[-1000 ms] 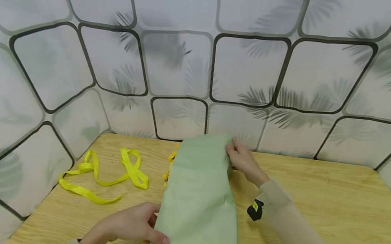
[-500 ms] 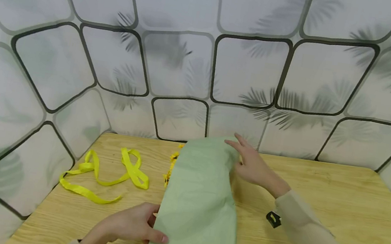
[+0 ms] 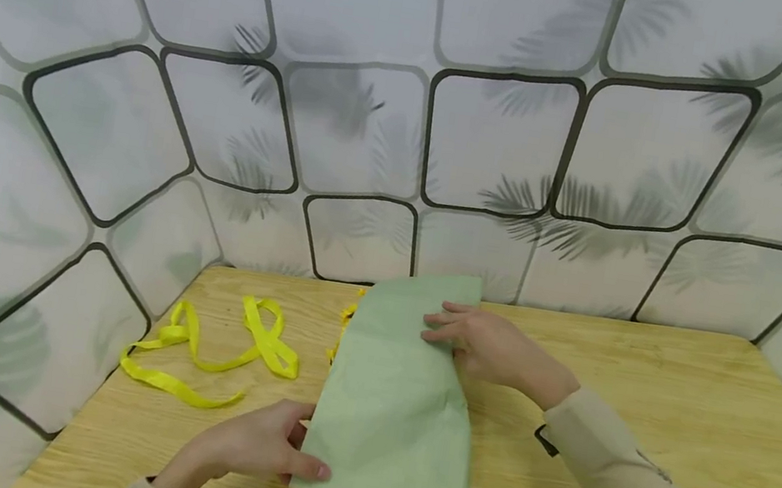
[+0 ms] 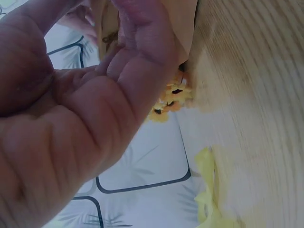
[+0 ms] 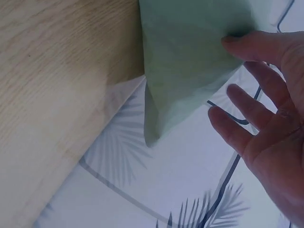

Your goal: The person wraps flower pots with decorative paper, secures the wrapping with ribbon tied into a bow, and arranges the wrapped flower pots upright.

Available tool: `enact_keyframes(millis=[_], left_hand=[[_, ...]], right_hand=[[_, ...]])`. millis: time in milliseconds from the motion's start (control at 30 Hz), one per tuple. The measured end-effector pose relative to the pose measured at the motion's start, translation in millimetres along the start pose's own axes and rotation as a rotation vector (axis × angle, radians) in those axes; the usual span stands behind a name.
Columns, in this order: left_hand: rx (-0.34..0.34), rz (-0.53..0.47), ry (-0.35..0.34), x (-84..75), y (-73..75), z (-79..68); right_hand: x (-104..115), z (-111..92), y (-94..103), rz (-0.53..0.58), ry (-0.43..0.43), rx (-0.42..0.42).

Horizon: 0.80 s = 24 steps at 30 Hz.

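Note:
A sheet of pale green wrapping paper (image 3: 388,412) stands folded over in the middle of the table. At its near left corner my left hand (image 3: 258,443) pinches the edge, thumb on the green face. My right hand (image 3: 500,349) lies against the upper right part of the sheet with fingers extended. In the right wrist view those fingers (image 5: 266,90) are spread, the thumb touching the paper. Yellow flowers with dark centres (image 4: 166,107) show behind the paper's left side; their stems are mostly hidden. The left wrist view shows the paper's brown inner side (image 4: 184,26).
A loose yellow ribbon (image 3: 262,343) lies in curls on the table's left side. The wooden table (image 3: 673,438) extends to the right of the paper. A patterned curtain (image 3: 497,142) with leaf prints closes off the back and sides.
My right hand let go of the paper's top right corner, then came down and left onto its face. The paper's near edge shifted slightly left with my left hand still holding it.

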State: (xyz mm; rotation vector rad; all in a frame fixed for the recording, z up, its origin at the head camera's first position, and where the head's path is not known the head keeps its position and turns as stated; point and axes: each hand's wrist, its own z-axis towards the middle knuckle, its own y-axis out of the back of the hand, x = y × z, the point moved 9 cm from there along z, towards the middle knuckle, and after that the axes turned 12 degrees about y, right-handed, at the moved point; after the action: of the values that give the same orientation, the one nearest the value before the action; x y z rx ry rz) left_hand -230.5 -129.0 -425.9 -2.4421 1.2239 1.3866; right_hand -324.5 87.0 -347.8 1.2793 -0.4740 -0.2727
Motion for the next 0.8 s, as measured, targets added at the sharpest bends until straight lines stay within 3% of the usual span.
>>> enact_keyframes(millis=[100, 200, 300, 367, 433, 500, 600, 667, 800], left_hand=[[-0.110, 0.052, 0.054, 0.4, 12.1, -5.6], [-0.364, 0.150, 0.072, -11.7, 36.8, -19.1], [-0.609, 0.173, 0.011, -36.0, 53.6, -32.6], [-0.690, 0.156, -0.096, -55.7, 52.2, -35.8], [-0.699, 0.146, -0.214, -75.0, 40.6, -31.2], [-0.663, 0.178, -0.322, -92.8, 22.9, -22.0], [-0.592, 0.278, -0.423, -112.4, -3.8, -3.7], [-0.531, 0.328, -0.440, -118.6, -18.5, 9.2], [-0.457, 0.378, -0.411, -119.1, -36.9, 27.0]], right_hand=[[1.0, 1.7, -0.4, 0.011, -0.005, 0.015], [1.6, 3.0, -0.4, 0.022, -0.009, 0.026], [1.7, 2.3, 0.3, 0.035, -0.024, 0.033], [2.3, 1.6, 0.6, 0.038, -0.034, 0.035], [1.8, 0.5, 0.6, 0.041, -0.047, 0.035], [2.3, -0.1, 0.8, 0.024, -0.042, 0.031], [3.7, -0.5, 1.5, 0.014, -0.027, 0.018], [5.0, -0.3, 1.3, 0.025, -0.005, 0.006], [5.7, -0.3, -0.2, 0.086, 0.026, -0.015]])
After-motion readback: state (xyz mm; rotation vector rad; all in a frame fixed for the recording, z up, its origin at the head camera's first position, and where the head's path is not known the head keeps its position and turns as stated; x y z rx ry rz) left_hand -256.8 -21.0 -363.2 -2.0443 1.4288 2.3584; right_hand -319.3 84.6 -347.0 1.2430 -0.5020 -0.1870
